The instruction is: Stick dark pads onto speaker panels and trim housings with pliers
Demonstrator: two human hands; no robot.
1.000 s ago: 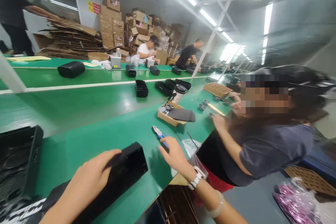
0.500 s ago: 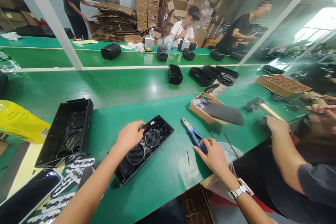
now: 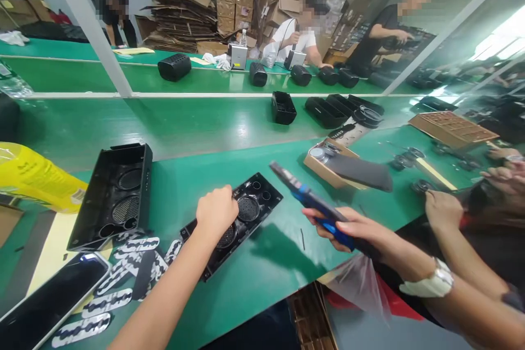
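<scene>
My left hand is closed over the middle of a black speaker panel, with its fingertips hidden behind the knuckles. The panel lies slantwise on the green bench, its round mesh grilles facing up. Raised above the bench to the right, my right hand is wrapped around the blue handles of a pair of pliers. Their jaws point up and left, over the panel's right end. A thin black strip lies on the bench below the pliers.
An open black speaker housing, a phone, patterned strips and a yellow bag lie left. A cardboard box of small parts stands ahead. A co-worker's hand is at the right. Speaker shells stand farther back.
My right hand has picked the pliers up off the bench and now holds them raised. My left hand has curled more tightly on the panel. The person at the back left has bent down.
</scene>
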